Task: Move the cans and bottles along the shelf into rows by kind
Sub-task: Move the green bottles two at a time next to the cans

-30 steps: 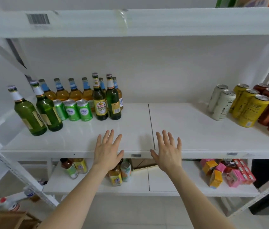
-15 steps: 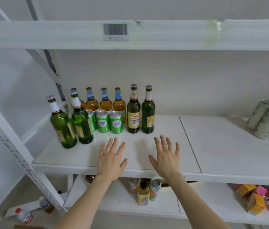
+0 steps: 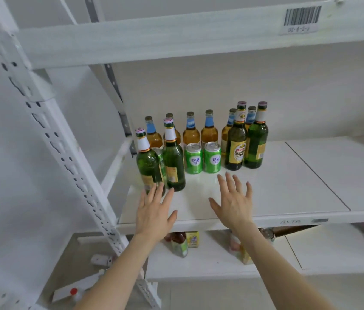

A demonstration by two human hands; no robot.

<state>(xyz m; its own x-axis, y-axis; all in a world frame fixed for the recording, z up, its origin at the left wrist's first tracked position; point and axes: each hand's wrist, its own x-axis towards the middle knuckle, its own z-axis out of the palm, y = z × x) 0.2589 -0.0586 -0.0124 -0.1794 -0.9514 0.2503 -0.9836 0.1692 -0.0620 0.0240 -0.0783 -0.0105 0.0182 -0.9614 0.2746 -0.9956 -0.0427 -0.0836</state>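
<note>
We held both hands open & empty: L hand [image 3: 155, 214] just short of the near-left green bottles [image 3: 174, 166], R hand [image 3: 232, 202] near the green cans [image 3: 194, 162]. Prob. poised to slide them along the shelf [image 3: 277, 191] by kind.

Left hand [image 3: 154, 212] now nearer leftmost green bottle [image 3: 147, 163].

I can read 崂山 in white on the two green cans [image 3: 193, 161] and what looks like "Yanjing Beer" on the dark bottle [image 3: 235, 151]'s yellow label, but the barcode sticker [image 3: 300, 19] on the upper beam [image 3: 176, 39] and the handwriting on the shelf [image 3: 266, 193]'s front edge are too blurred for me.
</note>
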